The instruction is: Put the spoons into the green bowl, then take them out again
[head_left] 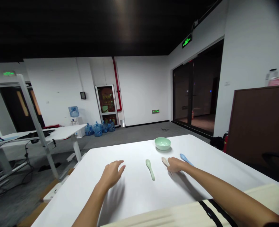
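Observation:
My left hand [111,175] lies flat on the white table [134,195], fingers stretched out, holding nothing. To its right a green spoon [150,169] lies lengthwise on the table. My right hand [175,164] rests over the handle of a beige spoon [164,161], fingers curled around it. A blue spoon [185,158] lies just right of that hand. A pale green bowl [162,143] stands upright beyond the spoons, near the table's far edge.
A second white desk [35,134] with cables and a metal frame stands to the left. Water bottles [99,128] sit on the floor by the far wall. A brown cabinet [260,119] stands at the right. A striped cloth [201,211] lies at the table's near edge.

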### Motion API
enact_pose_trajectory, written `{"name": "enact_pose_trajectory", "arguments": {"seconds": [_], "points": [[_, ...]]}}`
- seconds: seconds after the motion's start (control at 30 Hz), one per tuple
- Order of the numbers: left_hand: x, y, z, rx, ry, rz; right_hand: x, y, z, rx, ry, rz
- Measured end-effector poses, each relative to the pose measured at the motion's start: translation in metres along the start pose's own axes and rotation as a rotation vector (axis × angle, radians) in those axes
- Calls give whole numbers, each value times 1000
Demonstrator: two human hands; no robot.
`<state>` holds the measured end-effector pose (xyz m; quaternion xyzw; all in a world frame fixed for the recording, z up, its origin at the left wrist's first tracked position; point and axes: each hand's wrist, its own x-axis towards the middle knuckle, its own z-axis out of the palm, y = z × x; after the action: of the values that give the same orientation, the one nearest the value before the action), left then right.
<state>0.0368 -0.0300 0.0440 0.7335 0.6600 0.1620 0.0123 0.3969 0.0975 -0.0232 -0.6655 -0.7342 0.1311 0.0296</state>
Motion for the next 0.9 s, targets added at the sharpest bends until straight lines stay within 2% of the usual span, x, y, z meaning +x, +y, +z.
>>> {"name": "enact_pose_trajectory", "arguments": {"seconds": [0.1, 0.23, 0.37, 0.47, 0.6, 0.9], "points": [[0, 2, -1, 5, -2, -2, 4, 2, -7, -48, -61, -62], [0, 3, -2, 10, -10, -7, 14, 3, -35, 32, -36, -102], [3, 2, -1, 2, -21, -7, 33, 1, -67, 67, 120, -58], [3, 2, -1, -5, -17, -4, 55, -1, -80, 22, 276, 26], [2, 3, -3, -16, -15, -12, 86, 0, -79, 16, 315, 101], [2, 2, -6, -27, -2, 10, 138, 15, -53, 60, 292, 200]]}}
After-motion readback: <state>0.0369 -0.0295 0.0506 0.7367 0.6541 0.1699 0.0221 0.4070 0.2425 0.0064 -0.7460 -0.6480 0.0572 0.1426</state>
